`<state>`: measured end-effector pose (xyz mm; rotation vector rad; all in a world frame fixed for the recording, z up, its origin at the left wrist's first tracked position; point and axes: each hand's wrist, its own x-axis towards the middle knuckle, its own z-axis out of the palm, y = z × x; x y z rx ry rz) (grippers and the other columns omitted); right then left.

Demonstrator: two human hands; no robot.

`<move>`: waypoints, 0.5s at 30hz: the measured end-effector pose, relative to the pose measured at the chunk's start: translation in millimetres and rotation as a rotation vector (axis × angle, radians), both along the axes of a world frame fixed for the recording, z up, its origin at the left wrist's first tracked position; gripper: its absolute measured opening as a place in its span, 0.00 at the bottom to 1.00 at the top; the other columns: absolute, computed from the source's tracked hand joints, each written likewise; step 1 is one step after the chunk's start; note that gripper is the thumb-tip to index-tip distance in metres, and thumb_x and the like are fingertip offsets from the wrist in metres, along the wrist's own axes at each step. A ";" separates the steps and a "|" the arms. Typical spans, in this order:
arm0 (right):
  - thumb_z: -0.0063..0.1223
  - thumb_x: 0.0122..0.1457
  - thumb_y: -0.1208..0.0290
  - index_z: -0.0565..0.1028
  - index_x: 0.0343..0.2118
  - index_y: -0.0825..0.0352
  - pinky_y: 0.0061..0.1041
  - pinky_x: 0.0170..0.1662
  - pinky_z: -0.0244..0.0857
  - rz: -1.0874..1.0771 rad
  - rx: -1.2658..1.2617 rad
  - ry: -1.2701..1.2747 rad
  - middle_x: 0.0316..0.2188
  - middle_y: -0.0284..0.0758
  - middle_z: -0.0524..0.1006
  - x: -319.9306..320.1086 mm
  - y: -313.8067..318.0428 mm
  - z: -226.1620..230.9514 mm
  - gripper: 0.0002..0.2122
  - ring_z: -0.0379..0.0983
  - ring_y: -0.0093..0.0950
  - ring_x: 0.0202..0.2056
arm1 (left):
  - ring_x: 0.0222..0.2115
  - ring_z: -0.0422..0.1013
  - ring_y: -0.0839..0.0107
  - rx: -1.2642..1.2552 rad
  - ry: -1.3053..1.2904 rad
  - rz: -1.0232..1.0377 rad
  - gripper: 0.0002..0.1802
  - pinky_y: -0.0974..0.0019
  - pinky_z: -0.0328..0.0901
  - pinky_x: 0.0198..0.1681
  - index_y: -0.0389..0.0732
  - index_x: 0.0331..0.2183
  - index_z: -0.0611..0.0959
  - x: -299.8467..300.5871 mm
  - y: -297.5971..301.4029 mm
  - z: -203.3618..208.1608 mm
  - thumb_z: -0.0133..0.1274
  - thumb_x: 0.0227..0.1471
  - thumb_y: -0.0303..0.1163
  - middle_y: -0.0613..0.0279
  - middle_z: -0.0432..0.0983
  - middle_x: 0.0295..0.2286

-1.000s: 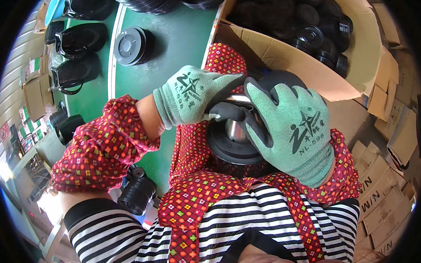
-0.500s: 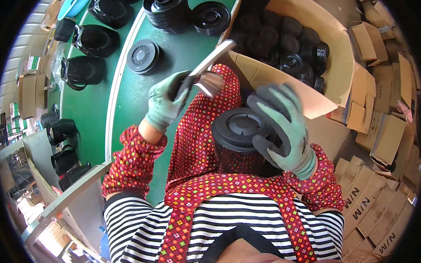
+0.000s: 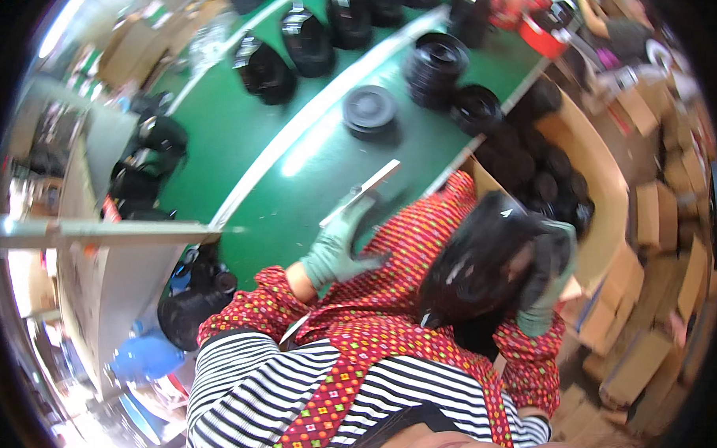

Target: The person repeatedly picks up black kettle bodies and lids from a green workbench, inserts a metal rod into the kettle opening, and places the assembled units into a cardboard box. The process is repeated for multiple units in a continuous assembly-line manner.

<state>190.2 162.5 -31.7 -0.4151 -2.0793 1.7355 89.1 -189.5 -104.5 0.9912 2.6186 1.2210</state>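
My left hand (image 3: 339, 244), in a green and dark grey glove, is open over the near part of the green table, thumb spread from the fingers. Close to its fingertips lies a slim, pale bar-shaped tool (image 3: 382, 178) on the table. Its near end is partly behind the fingers. My right hand (image 3: 548, 269), gloved alike, grips the right side of a glossy black container (image 3: 474, 259). The container is held tilted above my lap, blurred by motion. Red patterned apron cloth (image 3: 391, 266) lies beneath it.
On the green table (image 3: 238, 161) stand a round black lid stack (image 3: 369, 113), a taller stack (image 3: 434, 67) and several black jugs (image 3: 262, 69). To the right, an open cardboard box (image 3: 606, 192) holds black round parts. A metal rail (image 3: 98, 231) edges the left. Another person's arm (image 3: 590, 14) shows at upper right.
My left hand has let go of the pale tool, which now lies on the table. My right hand now grips the black container, which has been tilted from upright. My view has swung left.
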 end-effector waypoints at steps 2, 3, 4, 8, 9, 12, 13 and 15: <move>0.47 0.72 0.53 0.76 0.57 0.68 0.35 0.62 0.67 -0.090 -0.330 0.045 0.54 0.40 0.79 -27.4 -14.0 26.7 0.23 0.75 0.33 0.55 | 0.69 0.56 0.39 0.139 -0.091 -0.189 0.60 0.44 0.54 0.72 0.39 0.69 0.64 9.0 12.5 28.3 0.78 0.40 0.43 0.37 0.56 0.68; 0.44 0.74 0.51 0.76 0.60 0.67 0.36 0.63 0.68 -0.143 -0.577 0.142 0.57 0.41 0.79 -46.6 -31.7 43.0 0.24 0.75 0.34 0.56 | 0.71 0.52 0.39 0.187 -0.123 -0.228 0.62 0.43 0.51 0.73 0.39 0.69 0.64 12.2 14.0 41.2 0.80 0.38 0.43 0.37 0.54 0.69; 0.44 0.74 0.49 0.74 0.62 0.66 0.37 0.64 0.67 -0.044 -0.690 0.070 0.59 0.41 0.78 -55.6 -40.0 45.1 0.26 0.74 0.35 0.58 | 0.72 0.48 0.39 0.251 -0.178 -0.266 0.65 0.42 0.47 0.73 0.40 0.70 0.63 15.2 14.4 52.4 0.81 0.36 0.43 0.38 0.52 0.70; 0.46 0.73 0.46 0.69 0.68 0.63 0.38 0.65 0.67 0.344 -1.087 -0.167 0.62 0.39 0.74 -88.6 -74.3 17.1 0.29 0.72 0.37 0.60 | 0.71 0.54 0.46 0.306 -0.124 -0.191 0.44 0.47 0.49 0.72 0.34 0.64 0.72 28.3 -24.4 68.3 0.72 0.52 0.40 0.41 0.57 0.69; 0.47 0.74 0.49 0.68 0.67 0.64 0.35 0.64 0.67 0.391 -0.868 -0.150 0.61 0.38 0.73 -95.9 -79.2 -14.7 0.28 0.73 0.36 0.59 | 0.66 0.63 0.51 0.374 -0.175 -0.089 0.37 0.50 0.56 0.69 0.32 0.62 0.74 28.4 -36.8 69.5 0.66 0.58 0.39 0.44 0.65 0.64; 0.41 0.77 0.55 0.66 0.66 0.69 0.31 0.61 0.68 0.387 -0.310 -0.211 0.60 0.41 0.72 -100.0 -114.7 -38.6 0.25 0.74 0.34 0.56 | 0.49 0.79 0.58 0.678 -0.688 0.295 0.19 0.57 0.73 0.53 0.32 0.52 0.80 30.2 -74.7 74.9 0.58 0.66 0.35 0.49 0.81 0.49; 0.42 0.76 0.56 0.66 0.66 0.71 0.30 0.60 0.67 0.336 -0.424 -0.226 0.59 0.42 0.71 -103.7 -123.8 -38.5 0.24 0.74 0.32 0.54 | 0.45 0.80 0.61 0.683 -0.666 0.440 0.20 0.57 0.76 0.48 0.31 0.52 0.79 26.0 -90.5 72.4 0.56 0.68 0.37 0.51 0.82 0.46; 0.46 0.75 0.62 0.68 0.64 0.72 0.29 0.61 0.66 0.351 -0.316 -0.136 0.58 0.41 0.72 -103.8 -132.3 -62.7 0.22 0.72 0.29 0.54 | 0.37 0.79 0.65 0.732 -0.540 0.704 0.21 0.59 0.79 0.40 0.30 0.50 0.80 -2.4 -113.5 63.0 0.56 0.69 0.40 0.55 0.81 0.37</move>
